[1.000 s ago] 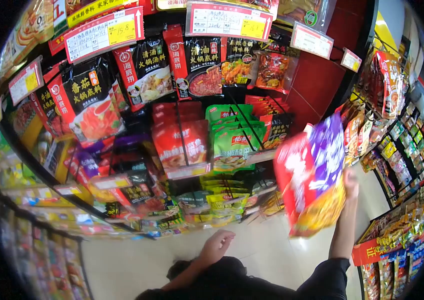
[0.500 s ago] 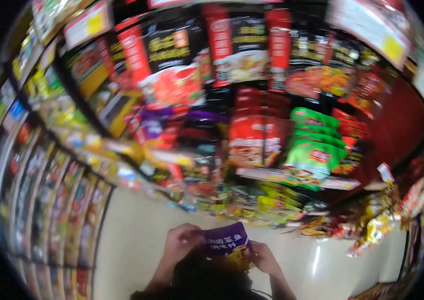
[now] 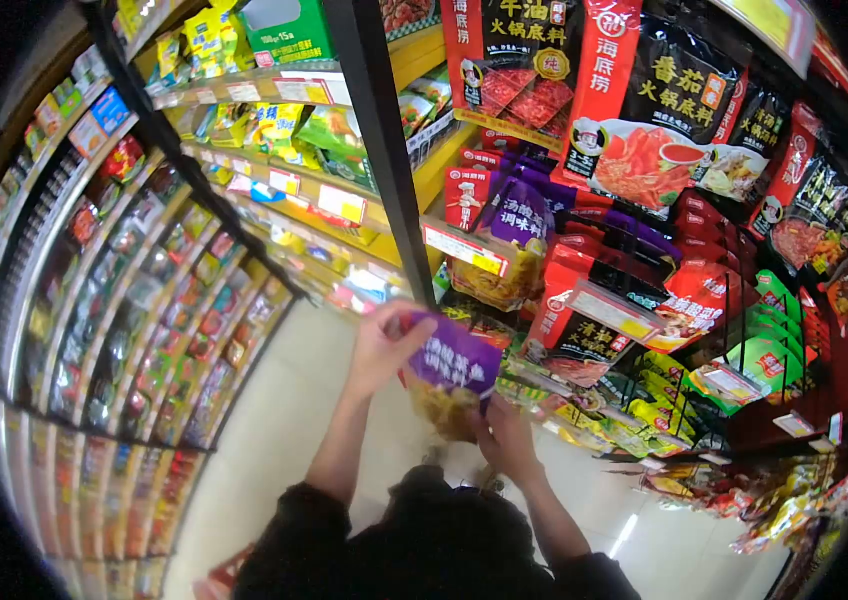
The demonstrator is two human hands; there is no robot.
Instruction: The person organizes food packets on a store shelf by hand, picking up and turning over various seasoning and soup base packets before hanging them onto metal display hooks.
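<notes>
Between my two hands is a purple seasoning packet (image 3: 456, 368) with white lettering and a yellowish food picture on its lower part. My left hand (image 3: 384, 345) grips its upper left corner, thumb across the front. At its lower right edge, my right hand (image 3: 506, 435) pinches the packet. Just beyond it, similar purple packets (image 3: 519, 222) stand on the shelf, behind a price label (image 3: 466, 248).
Black and red packets (image 3: 659, 110) fill the upper right shelves, with green packets (image 3: 764, 350) lower down. A black post (image 3: 384, 150) rises ahead. Long stocked shelves (image 3: 124, 330) run along the left. Pale floor (image 3: 284, 400) shows below.
The view has turned left and sharpened. My hands and the purple packet are higher in view, nearer the shelf edge. More of both forearms shows, and the packet is now tilted.
</notes>
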